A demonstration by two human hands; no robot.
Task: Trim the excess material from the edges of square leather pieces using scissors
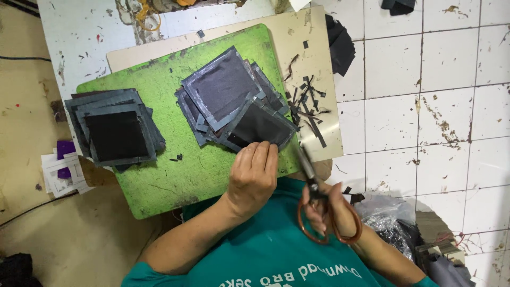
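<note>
My left hand [253, 172] pinches the near edge of a dark square fabric piece [260, 126] with a grey border, held at the front of a loose pile of similar pieces [223, 87] on a green board [159, 175]. My right hand [334, 212] grips scissors with orange handles [319, 204]. Their blades point up toward the piece's right corner. A neater stack of the same dark pieces [116, 130] lies at the board's left end.
Thin black offcut strips [311, 109] lie on a beige board [319, 58] right of the green one. White tiled floor [435, 90] spreads to the right. Paper scraps and a purple item [64, 165] sit at left. A plastic bag [388, 218] lies near my right arm.
</note>
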